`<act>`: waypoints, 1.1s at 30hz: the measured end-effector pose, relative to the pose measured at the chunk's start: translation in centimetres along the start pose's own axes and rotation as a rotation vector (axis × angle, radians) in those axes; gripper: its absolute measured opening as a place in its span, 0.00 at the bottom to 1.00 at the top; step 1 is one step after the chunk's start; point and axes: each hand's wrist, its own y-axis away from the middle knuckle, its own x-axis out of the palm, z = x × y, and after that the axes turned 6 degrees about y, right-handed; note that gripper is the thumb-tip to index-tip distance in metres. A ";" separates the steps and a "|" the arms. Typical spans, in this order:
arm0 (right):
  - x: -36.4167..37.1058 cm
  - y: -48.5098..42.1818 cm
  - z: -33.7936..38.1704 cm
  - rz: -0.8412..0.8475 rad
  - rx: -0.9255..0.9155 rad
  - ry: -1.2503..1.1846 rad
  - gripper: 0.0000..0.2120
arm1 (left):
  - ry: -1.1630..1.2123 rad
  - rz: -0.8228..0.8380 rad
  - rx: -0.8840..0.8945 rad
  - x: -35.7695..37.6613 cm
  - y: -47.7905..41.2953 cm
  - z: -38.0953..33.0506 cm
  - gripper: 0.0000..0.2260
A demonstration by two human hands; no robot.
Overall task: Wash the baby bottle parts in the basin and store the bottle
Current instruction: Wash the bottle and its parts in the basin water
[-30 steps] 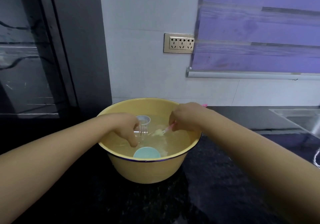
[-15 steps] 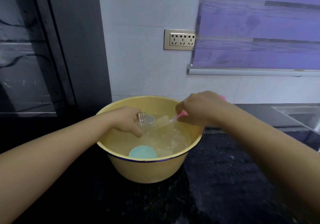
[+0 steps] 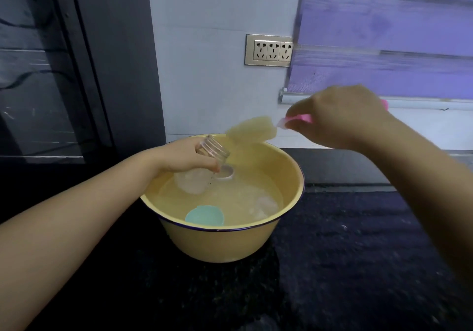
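The person's right hand (image 3: 337, 118) is now holding the sponge brush (image 3: 253, 132) up above the far rim of the yellow basin (image 3: 222, 243), where a second ago its head was down in the water at the bottle's mouth. Its fingers (image 3: 307, 132) are clenching the pink handle (image 3: 299, 118). The left hand (image 3: 179, 160) is gripping the clear baby bottle (image 3: 212, 149), fingers wrapping its shoulder, with the threaded neck tilting up out of the water and the base dipping under. A teal cap (image 3: 204, 215) and a white ring (image 3: 226, 173) are floating in the basin, which is sitting on the black bench (image 3: 345, 254). Lifting the brush clear suggests the bottle's scrubbing is ending, or pausing; the loose parts probably still need washing.
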 end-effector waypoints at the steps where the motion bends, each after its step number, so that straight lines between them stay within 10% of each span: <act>1: -0.1 -0.1 0.0 -0.015 0.010 -0.014 0.17 | 0.007 -0.006 0.007 0.1 0.1 -0.1 0.13; 4: -0.1 -0.3 0.6 0.009 -0.041 -0.109 0.16 | -0.057 -0.093 0.005 0.5 0.4 -0.4 0.15; 13: -0.1 -0.6 1.9 0.150 -0.085 0.042 0.14 | -1.401 -0.325 0.288 1.0 0.2 -0.9 0.24; 23: 1.7 0.0 1.2 0.215 -0.097 0.207 0.15 | -1.815 -0.249 0.689 0.0 -0.7 -1.7 0.18; 33: 2.6 0.7 1.6 0.273 -0.093 0.140 0.16 | -1.279 0.402 -0.088 3.1 -1.4 -1.5 0.30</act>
